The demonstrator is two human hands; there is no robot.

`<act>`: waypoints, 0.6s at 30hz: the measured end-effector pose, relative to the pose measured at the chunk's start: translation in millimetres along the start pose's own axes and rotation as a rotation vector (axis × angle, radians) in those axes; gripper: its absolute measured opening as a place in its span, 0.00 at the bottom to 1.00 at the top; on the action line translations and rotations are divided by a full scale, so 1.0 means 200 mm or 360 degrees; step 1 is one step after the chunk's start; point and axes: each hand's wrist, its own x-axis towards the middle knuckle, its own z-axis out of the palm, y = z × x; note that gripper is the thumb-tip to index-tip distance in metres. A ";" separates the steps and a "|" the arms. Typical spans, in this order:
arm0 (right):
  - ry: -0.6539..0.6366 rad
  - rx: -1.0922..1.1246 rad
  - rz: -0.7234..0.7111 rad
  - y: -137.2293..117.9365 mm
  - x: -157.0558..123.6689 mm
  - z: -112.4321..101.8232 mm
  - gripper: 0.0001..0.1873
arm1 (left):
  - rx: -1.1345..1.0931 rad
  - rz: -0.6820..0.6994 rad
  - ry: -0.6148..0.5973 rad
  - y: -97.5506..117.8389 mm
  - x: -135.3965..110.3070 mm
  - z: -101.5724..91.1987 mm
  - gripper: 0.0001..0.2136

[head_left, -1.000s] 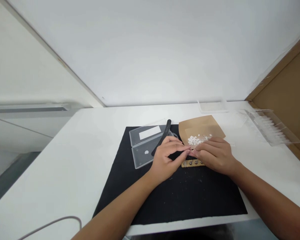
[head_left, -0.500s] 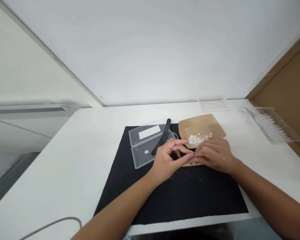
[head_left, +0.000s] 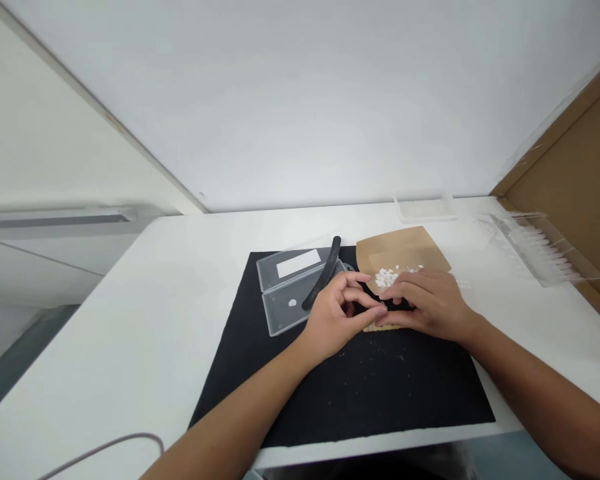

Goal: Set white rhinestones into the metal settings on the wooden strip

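"Start at the left edge, please."

"A thin cable (head_left: 105,442) lies on the white surface (head_left: 130,333). Next, a black mat (head_left: 340,400) carries an open clear plastic case (head_left: 279,310), white label (head_left: 299,263) on its upper half. A black curved file (head_left: 323,275) rests across it."

"And the hands?"

"The left hand (head_left: 333,320) brings thumb and fingertip together; whether a small piece sits between them, I cannot tell."

"What is below?"

"A yellowish strip (head_left: 379,328) on the mat, partly hidden by the hands. Behind it, white bits (head_left: 386,278) lie on brown paper (head_left: 397,243)."

"Right hand?"

"The right hand (head_left: 437,307) holds thumb and fingers apart, a dark gap between, its tips just beside the left's."

"Farther right?"

"A clear tray (head_left: 425,210) at the back, then a clear box (head_left: 545,250) with pale pieces in rows, near a cardboard panel (head_left: 570,160)."
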 end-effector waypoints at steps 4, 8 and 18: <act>-0.0093 -0.0007 -0.0023 0.00 0.00 0.00 0.16 | 0.0010 -0.0014 -0.0019 0.00 0.00 0.00 0.25; -0.0116 -0.0028 -0.0070 0.01 0.00 -0.01 0.17 | 0.0065 -0.0065 -0.0045 0.01 0.00 -0.01 0.23; -0.0248 -0.0114 -0.0166 0.01 0.00 -0.04 0.19 | 0.0139 -0.0087 -0.0143 0.01 0.00 -0.02 0.17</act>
